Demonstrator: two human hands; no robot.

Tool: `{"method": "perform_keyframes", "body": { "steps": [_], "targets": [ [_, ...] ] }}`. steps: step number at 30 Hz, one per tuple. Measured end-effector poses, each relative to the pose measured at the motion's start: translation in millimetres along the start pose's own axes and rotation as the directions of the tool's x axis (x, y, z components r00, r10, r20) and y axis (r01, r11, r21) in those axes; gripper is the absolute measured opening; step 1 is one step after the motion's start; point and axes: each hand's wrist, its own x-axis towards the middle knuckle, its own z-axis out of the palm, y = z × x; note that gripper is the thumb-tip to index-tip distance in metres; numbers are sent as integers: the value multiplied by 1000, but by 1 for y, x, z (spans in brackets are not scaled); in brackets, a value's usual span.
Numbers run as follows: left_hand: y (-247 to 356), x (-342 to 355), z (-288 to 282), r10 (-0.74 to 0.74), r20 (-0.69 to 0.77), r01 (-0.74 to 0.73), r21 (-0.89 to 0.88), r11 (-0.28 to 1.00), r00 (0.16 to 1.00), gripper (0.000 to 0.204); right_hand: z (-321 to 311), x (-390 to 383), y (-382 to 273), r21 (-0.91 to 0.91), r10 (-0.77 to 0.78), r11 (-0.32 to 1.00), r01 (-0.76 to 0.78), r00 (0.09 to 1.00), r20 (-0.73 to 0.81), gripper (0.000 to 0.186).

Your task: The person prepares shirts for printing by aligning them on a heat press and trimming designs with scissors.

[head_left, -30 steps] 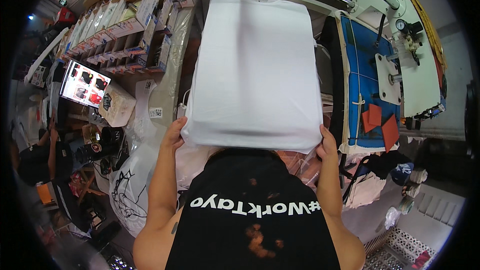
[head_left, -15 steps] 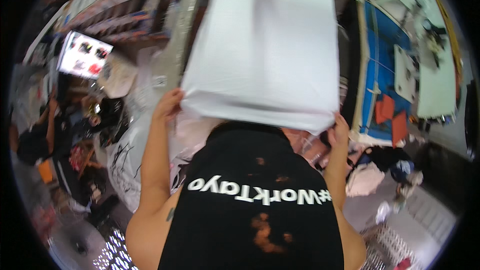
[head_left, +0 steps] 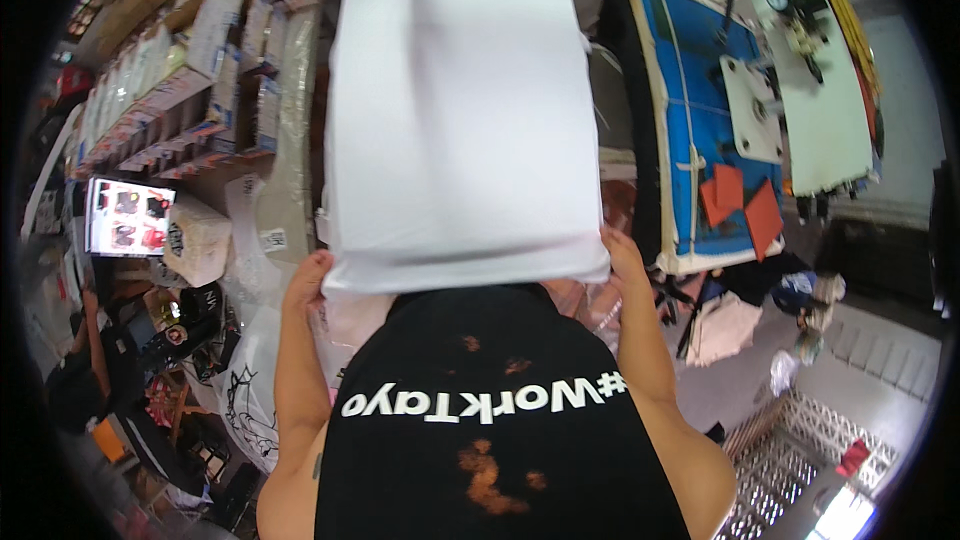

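Observation:
White fabric (head_left: 465, 130) lies stretched over a flat rectangular board in front of me, its near edge close to my body. A soft shadow runs down its far half, and the near hem has shallow folds. At the near left corner, my left hand (head_left: 309, 278) is closed on the fabric's edge. My right hand (head_left: 624, 254) grips the opposite near corner, fingers partly hidden behind the cloth. The board itself is covered by the fabric.
To the right stands a blue-topped frame (head_left: 690, 210) with red pieces (head_left: 765, 220) on it, beside a pale machine table (head_left: 830, 140). Left are stacked cardboard trays (head_left: 195, 70), a lit screen (head_left: 128, 218) and another person (head_left: 85, 380). Pale pink cloth (head_left: 725, 325) lies lower right.
The view has turned, so the surroundings sit differently in the picture. The fabric's near edge looks straighter and more level. Both hands remain at its near corners.

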Motion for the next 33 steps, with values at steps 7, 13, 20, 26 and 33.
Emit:
{"method": "perform_keyframes", "body": {
  "steps": [7,13,20,26,33],
  "targets": [
    [73,75,53,48,207,-5,-202,979,977,74,48,86,-82,46,48,998,-47,999,-19,64],
    [227,165,131,228,246,-107,-425,899,942,90,112,189,-205,392,-98,919,-27,950,296,73],
    [304,261,90,518,-47,-481,-451,752,854,66,106,280,-256,604,-336,740,295,941,-48,52],
    [318,273,61,484,-129,-476,-512,715,866,46,97,297,-267,691,-291,629,357,932,-216,35],
    [309,282,58,521,-409,-645,-274,713,749,44,68,325,-248,696,-309,644,316,940,-141,33]
  ]
}}
